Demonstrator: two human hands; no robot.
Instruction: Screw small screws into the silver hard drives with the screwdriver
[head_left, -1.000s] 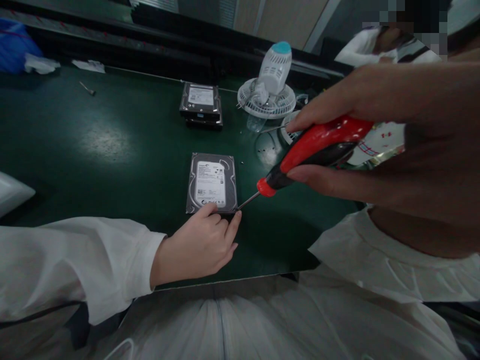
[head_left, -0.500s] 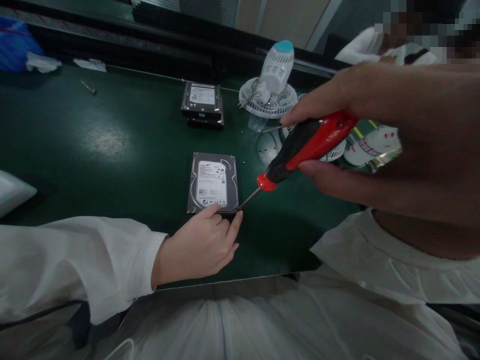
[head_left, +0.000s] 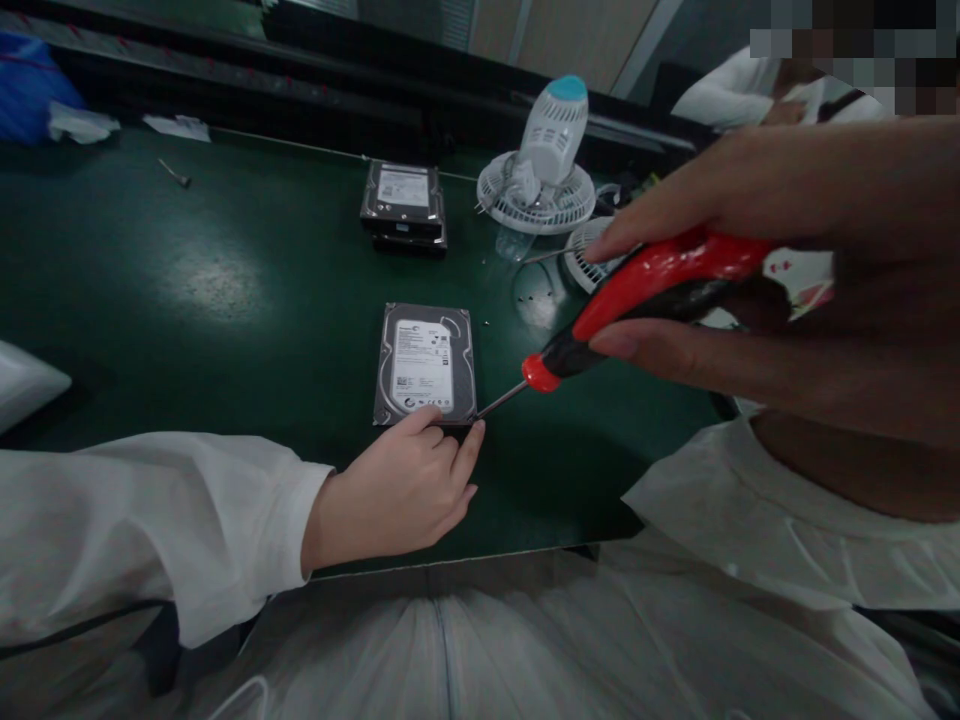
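Observation:
A hard drive (head_left: 424, 365) with a white label lies flat on the green table. My left hand (head_left: 405, 480) holds it at its near edge, one finger on top by the label and another at the near right corner. In my right hand (head_left: 750, 300) is a screwdriver (head_left: 660, 290) with a red and black handle, gripped between thumb and fingers. Its shaft slants down to the left, and the tip meets the drive's near right corner beside my left fingertip. Whether the tip sits in a screw is too small to tell.
Beyond the drive stand stacked hard drives (head_left: 403, 200). Right of them lies a white fan (head_left: 551, 140) with a clear cup (head_left: 514, 243). Small screws (head_left: 532, 297) lie nearby. A white object (head_left: 26, 385) is at left, a blue bag (head_left: 34, 90) behind. Another person's sleeve (head_left: 727, 90) shows back right.
The screwdriver handle has turned in my right hand, its red side now facing up, and it leans lower toward the right. My left hand and the drive stay in place.

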